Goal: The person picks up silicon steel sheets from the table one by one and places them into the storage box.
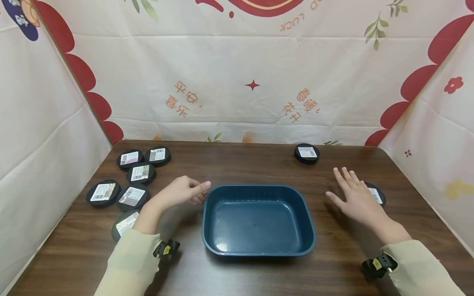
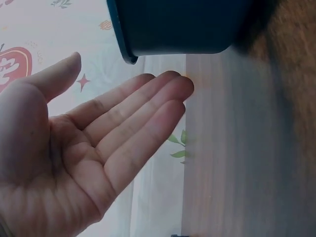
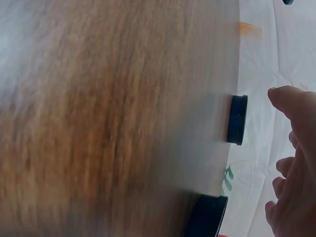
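Note:
A dark blue rectangular tray (image 1: pixel 259 253) sits in the middle of the wooden table. At its left side my left hand (image 1: pixel 185 191) hovers with fingers extended and nothing in the palm; in the left wrist view its fingertips are just apart from the tray wall (image 2: pixel 173 29). My right hand (image 1: pixel 357 199) is held above the table on the right, fingers straight and spread, holding nothing. Beside it a flat round black container (image 1: pixel 375 194) with a white label is partly hidden by that hand. A second such container (image 1: pixel 307 153) lies farther back.
Several more round black containers with barcode labels (image 1: pixel 140 172) lie close together on the left of the table; the nearest one (image 1: pixel 126 224) is partly covered by my left forearm. Printed white cloth (image 1: pixel 229 82) hangs behind and along both sides of the table.

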Available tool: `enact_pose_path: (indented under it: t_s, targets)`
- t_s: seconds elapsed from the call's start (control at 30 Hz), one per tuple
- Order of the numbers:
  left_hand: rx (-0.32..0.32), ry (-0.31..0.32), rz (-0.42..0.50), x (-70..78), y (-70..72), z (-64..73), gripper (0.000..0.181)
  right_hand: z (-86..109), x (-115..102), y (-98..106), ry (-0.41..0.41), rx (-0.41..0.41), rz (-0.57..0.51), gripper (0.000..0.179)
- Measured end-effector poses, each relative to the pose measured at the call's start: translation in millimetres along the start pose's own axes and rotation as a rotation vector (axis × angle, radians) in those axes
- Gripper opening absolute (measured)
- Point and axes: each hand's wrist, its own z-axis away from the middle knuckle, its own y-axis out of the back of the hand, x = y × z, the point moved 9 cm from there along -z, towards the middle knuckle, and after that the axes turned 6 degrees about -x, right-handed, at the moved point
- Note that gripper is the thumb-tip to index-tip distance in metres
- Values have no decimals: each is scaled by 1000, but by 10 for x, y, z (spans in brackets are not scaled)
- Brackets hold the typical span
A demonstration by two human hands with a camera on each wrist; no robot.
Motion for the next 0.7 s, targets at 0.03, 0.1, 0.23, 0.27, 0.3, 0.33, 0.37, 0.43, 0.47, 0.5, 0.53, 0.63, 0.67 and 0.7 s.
enact_pose_path:
  t_s: [0.03,0.1,0.23,0.27,0.3,0.33,0.37,0.43,0.47,0.5,0.53,0.63,0.67,0.7]
  targets:
    - [-4,-1,14,-4,-11,2,60,8,4,10,1,5,1,81]
    - [-15,-10,47,-3,-34,7,59,31,20,29,-1,18,-2,80]
    - [-35,-16,79,-5,-69,30,55,77,69,50,-12,43,-9,80]
    - [-40,-17,75,-9,-77,41,54,84,79,48,-15,45,-11,80]
    - [-46,-17,68,-14,-85,53,53,88,88,44,-17,46,-11,80]
    - [-55,-16,68,-22,-97,64,52,91,95,41,-18,45,-13,80]
    - [-69,-19,74,-27,-114,73,50,93,102,39,-18,45,-17,80]
    - [-99,-33,82,-32,-153,88,47,98,115,39,-19,46,-22,80]
    - [-115,-44,87,-30,-175,94,45,102,122,41,-22,46,-22,80]
    - [-131,-52,99,-30,-195,99,44,106,132,44,-25,47,-23,81]
    - [-146,-60,112,-30,-214,102,42,111,141,48,-29,48,-25,81]
    - [-165,-81,132,-25,-241,111,35,119,169,58,-42,46,-23,82]
    - [-168,-84,141,-25,-245,115,33,119,176,61,-44,45,-24,83]
    - [-168,-86,151,-25,-245,119,31,118,181,65,-45,44,-24,83]
